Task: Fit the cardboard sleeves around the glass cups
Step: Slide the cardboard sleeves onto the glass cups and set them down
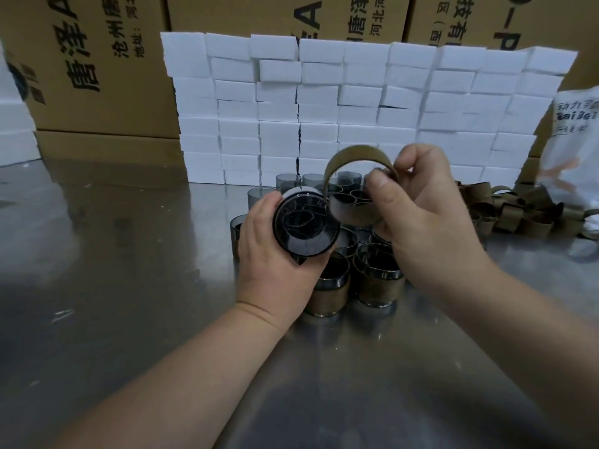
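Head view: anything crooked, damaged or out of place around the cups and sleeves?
Nothing looks broken. The white blocks behind are stacked unevenly, with a dark vertical gap running down left of centre. The spare sleeves at right lie in a loose jumble.

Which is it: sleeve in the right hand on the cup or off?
Off. The right hand pinches the cardboard sleeve as an open ring beside the bare glass cup gripped in the left hand.
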Action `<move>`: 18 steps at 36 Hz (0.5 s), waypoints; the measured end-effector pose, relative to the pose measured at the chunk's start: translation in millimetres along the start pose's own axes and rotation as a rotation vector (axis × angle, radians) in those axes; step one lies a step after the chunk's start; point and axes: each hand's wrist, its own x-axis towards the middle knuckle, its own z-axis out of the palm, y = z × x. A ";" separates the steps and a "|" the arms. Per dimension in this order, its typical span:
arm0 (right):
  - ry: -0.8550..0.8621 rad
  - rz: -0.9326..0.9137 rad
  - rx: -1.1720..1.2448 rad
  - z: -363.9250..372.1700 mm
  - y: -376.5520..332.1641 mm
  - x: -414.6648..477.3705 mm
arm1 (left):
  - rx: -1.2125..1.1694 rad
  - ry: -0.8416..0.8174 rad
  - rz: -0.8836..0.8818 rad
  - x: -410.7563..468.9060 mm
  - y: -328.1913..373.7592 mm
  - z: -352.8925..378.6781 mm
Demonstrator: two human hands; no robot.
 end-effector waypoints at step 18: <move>0.059 -0.103 -0.320 8.8 6.4 -15.3 | 0.186 0.021 0.155 -2.2 -1.1 2.9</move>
